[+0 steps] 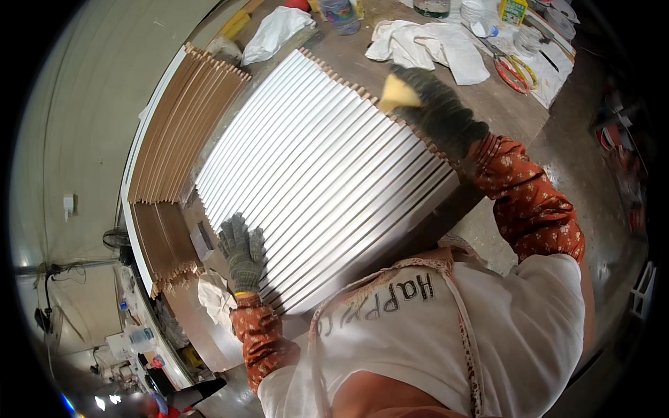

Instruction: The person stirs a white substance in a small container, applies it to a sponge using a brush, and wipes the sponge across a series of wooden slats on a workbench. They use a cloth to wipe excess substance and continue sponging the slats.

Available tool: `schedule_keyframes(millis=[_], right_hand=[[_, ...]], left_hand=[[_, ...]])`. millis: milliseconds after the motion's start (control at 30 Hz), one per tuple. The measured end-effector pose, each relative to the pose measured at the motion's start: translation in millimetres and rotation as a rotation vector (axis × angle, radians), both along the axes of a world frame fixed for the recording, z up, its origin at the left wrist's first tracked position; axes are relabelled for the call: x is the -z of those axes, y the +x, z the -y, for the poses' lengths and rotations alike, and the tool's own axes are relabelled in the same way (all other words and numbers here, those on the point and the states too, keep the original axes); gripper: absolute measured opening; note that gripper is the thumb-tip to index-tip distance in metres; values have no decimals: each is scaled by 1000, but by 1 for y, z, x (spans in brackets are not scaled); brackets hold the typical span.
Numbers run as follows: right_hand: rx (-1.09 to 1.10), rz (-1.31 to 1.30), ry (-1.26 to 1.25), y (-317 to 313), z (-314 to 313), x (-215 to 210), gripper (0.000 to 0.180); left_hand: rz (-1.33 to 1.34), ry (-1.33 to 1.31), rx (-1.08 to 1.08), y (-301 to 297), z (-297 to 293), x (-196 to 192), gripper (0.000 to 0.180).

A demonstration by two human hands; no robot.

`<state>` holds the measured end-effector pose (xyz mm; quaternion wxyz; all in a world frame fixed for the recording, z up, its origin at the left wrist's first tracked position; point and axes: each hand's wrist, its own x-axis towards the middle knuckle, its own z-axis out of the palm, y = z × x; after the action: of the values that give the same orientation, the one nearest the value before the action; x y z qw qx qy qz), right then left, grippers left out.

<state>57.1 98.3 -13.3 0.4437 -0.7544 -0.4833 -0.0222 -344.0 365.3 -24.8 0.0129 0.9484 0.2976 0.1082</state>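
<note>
A row of several white-edged boards [313,174] stands on edge, packed side by side on the workbench [502,104]. My left hand [242,252], in a grey knit glove, rests flat with spread fingers on the near left ends of the boards. My right hand [439,115], in a dark glove, grips a yellow sponge [397,94] and presses it on the far right ends of the boards.
A second stack of brown boards [185,129] leans at the left. White rags [428,45], red-handled scissors [512,73], jars and bottles [340,14] lie at the back of the bench. Another rag [216,296] hangs near my left wrist.
</note>
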Motion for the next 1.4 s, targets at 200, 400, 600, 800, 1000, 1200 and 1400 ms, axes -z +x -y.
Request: schedule_keyframes(millis=[200,400,600,800,1000,1200,1400], right_hand=[[56,-122,-114,4,16,-4,62],[-98,198,-51,-21,14,4,62],[-68,83,-193,-4,15,-4,54],[-188,215,-126,-39,-10,-2,49],[-65,310,-129,-24,7,-17,49],[-7,300,-187,-24,17,2,56],[85,163,32,-19,55,14,63]], left_hand=[[-234,87,327,22,77,-46,90],[-210,337,407,8,115,25,91],[-114,162,352,20,134,12,92],[-123,73,382,22,141,-4,92],[-108,63,377,22,142,-3,94],[-129,81,375,20,142,-4,94],[-126,101,364,23,137,4,98]])
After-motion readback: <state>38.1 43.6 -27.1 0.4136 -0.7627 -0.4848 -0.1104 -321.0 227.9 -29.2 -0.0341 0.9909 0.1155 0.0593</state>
